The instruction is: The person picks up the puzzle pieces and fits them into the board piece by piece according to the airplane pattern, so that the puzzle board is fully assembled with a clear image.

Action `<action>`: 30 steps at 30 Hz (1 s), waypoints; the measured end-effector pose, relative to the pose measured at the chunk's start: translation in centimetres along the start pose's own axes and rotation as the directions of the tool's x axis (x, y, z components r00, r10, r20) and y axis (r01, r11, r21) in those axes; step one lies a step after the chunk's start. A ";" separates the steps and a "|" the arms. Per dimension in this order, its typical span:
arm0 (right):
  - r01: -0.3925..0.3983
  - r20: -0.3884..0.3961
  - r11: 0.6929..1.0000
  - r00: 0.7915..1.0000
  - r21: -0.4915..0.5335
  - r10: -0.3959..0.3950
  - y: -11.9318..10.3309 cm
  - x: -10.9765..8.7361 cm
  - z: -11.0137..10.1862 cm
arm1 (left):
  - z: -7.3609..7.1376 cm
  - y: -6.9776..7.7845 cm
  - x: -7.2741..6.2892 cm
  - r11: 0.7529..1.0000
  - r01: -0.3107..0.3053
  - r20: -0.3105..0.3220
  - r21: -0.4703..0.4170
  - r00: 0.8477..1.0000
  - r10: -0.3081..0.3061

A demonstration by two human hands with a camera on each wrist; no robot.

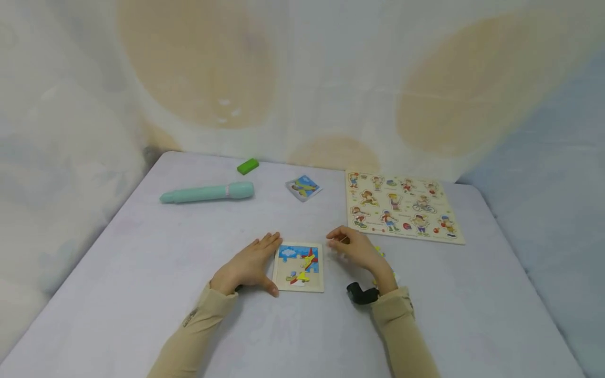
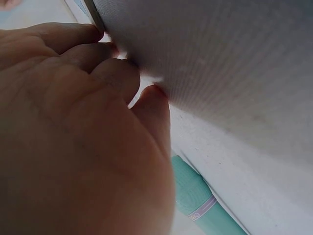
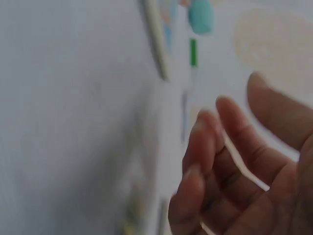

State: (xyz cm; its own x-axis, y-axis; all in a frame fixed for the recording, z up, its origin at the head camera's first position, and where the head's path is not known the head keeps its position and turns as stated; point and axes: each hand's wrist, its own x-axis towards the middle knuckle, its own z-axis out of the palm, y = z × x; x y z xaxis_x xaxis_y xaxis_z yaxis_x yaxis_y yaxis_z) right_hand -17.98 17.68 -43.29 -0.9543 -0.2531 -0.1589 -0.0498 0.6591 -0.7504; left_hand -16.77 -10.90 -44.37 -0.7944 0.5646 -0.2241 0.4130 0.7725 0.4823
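A small square jigsaw puzzle tray [image 1: 282, 269] lies on the table, partly filled with pieces showing blue sky and a red and yellow plane [image 1: 309, 259]. My left hand [image 1: 247, 266] rests along its left side, fingertips at the upper left corner and thumb at the lower left one. In the left wrist view, the tray's edge [image 2: 94, 14] shows by the fingertips. Just right of the tray, my right hand [image 1: 360, 253] hovers with loosely bent fingers. The right wrist view shows nothing between its thumb and fingers [image 3: 200, 142].
Loose yellow pieces [image 1: 380, 251] lie partly hidden beside the right wrist. A larger picture board [image 1: 402, 205] is at the back right. Farther back are a small picture card [image 1: 304, 188], a green block [image 1: 248, 166] and a teal pen-shaped object [image 1: 208, 193].
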 end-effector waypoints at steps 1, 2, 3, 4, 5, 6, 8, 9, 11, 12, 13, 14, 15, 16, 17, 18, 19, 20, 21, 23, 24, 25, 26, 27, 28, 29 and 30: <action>-0.004 -0.010 1.000 1.000 -0.001 0.004 0.5 -0.4 -0.8 | 0.0 0.0 0.0 1.000 -0.001 0.002 0.001 1.000 0.001; -0.014 -0.022 1.000 1.000 -0.004 0.014 1.0 -0.8 -1.6 | -0.1 0.0 -0.1 1.000 -0.002 0.003 0.004 1.000 0.002; -0.031 -0.034 0.999 0.999 -0.018 0.030 1.5 -1.2 -2.3 | -0.2 0.0 -0.1 1.000 -0.003 0.003 0.005 1.000 0.003; -0.044 -0.043 0.998 0.998 -0.037 0.042 2.0 -1.6 -2.8 | -0.2 -0.1 -0.2 1.000 -0.003 0.001 0.010 1.000 0.003; -0.055 -0.043 0.997 0.998 -0.054 0.053 2.4 -1.9 -3.2 | -0.3 -0.1 -0.2 1.000 -0.004 -0.001 0.016 1.000 0.004; -0.067 -0.034 0.995 0.997 -0.068 0.065 2.9 -2.1 -3.5 | -0.4 -0.1 -0.2 1.000 -0.002 -0.002 0.018 1.000 0.002; -0.071 -0.013 0.993 0.997 -0.095 0.070 3.5 -2.3 -3.9 | -0.4 -0.1 -0.2 1.000 0.001 -0.005 0.021 1.000 -0.001; -0.070 -0.002 0.992 0.998 -0.109 0.070 3.6 -2.4 -4.0 | -0.4 -0.1 -0.2 1.000 0.002 -0.007 0.017 1.000 -0.002; -0.055 0.016 0.989 0.998 -0.134 0.058 3.8 -2.3 -4.0 | -0.3 -0.1 -0.2 1.000 0.007 -0.003 0.011 1.000 -0.007; -0.053 0.019 0.988 0.998 -0.148 0.056 3.8 -2.3 -4.0 | -0.2 -0.1 -0.2 1.000 0.010 -0.001 0.009 1.000 -0.010; -0.045 0.020 0.985 0.999 -0.166 0.049 3.7 -2.3 -4.0 | -0.1 0.0 -0.1 1.000 0.012 0.001 0.006 1.000 -0.012; -0.046 0.014 0.982 0.999 -0.184 0.049 3.7 -2.2 -3.9 | 0.0 0.0 -0.1 1.000 0.011 0.000 0.001 1.000 -0.011; -0.039 0.007 0.979 0.999 -0.200 0.041 3.6 -2.2 -4.0 | 0.0 0.0 0.0 1.000 0.011 0.000 -0.003 1.000 -0.011; -0.033 0.002 0.976 0.999 -0.214 0.034 3.5 -2.0 -3.9 | 0.1 0.0 0.0 1.000 0.011 -0.004 -0.006 1.000 -0.011; -0.023 -0.002 0.974 1.000 -0.226 0.023 3.3 -1.9 -3.9 | 0.1 0.0 0.0 1.000 0.014 -0.005 -0.009 1.000 -0.014; -0.023 -0.012 0.973 1.000 -0.230 0.021 3.2 -1.8 -3.8 | 0.1 0.0 0.0 1.000 0.012 -0.010 -0.014 1.000 -0.012; -0.017 -0.021 0.973 1.000 -0.231 0.012 3.0 -1.7 -3.8 | 0.1 0.0 0.0 1.000 0.008 -0.016 -0.018 1.000 -0.009; -0.020 -0.036 0.975 0.999 -0.221 0.012 2.9 -1.6 -3.7 | 0.2 0.0 0.0 1.000 0.004 -0.021 -0.019 1.000 -0.004; -0.010 -0.041 0.982 0.999 -0.189 0.002 2.8 -1.5 -3.6 | 0.2 0.0 0.0 1.000 0.002 -0.020 -0.018 1.000 -0.002; 0.009 -0.044 0.996 0.999 -0.092 -0.013 2.4 -1.4 -3.3 | 0.2 0.0 0.0 1.000 0.001 -0.017 -0.017 1.000 -0.001; 0.021 -0.042 0.999 0.999 -0.030 -0.022 2.2 -1.4 -3.2 | 0.2 0.0 0.0 1.000 -0.002 -0.016 -0.018 1.000 0.002; 0.040 -0.032 0.999 0.999 0.036 -0.039 1.9 -1.3 -3.0 | 0.2 0.0 0.0 1.000 -0.004 -0.016 -0.018 1.000 0.004; 0.058 -0.016 0.993 0.998 0.106 -0.057 1.6 -1.2 -2.8 | 0.1 0.1 0.0 1.000 -0.005 -0.014 -0.017 1.000 0.005; 0.082 0.006 0.982 0.996 0.168 -0.084 1.3 -1.1 -2.6 | 0.1 0.1 0.0 1.000 -0.006 -0.011 -0.018 1.000 0.005; 0.093 0.022 0.973 0.995 0.210 -0.100 1.0 -1.0 -2.4 | 0.1 0.1 0.0 1.000 -0.005 -0.011 -0.021 1.000 0.005; 0.100 0.037 0.965 0.993 0.243 -0.112 0.6 -0.8 -2.2 | 0.1 0.1 0.0 1.000 -0.005 -0.010 -0.020 1.000 0.005; 0.107 0.047 0.958 0.991 0.264 -0.124 0.2 -0.7 -2.0 | 0.0 0.1 0.0 1.000 -0.007 -0.011 -0.018 1.000 0.006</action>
State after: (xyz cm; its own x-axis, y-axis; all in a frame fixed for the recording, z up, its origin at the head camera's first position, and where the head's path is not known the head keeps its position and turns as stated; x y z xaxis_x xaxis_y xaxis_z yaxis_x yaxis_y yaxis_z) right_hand -17.92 19.39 -42.09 -0.9258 -0.3660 -0.0947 -0.0723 0.4175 -0.9058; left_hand -16.66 -10.83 -44.34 -0.7967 0.5662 -0.2114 0.4100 0.7633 0.4993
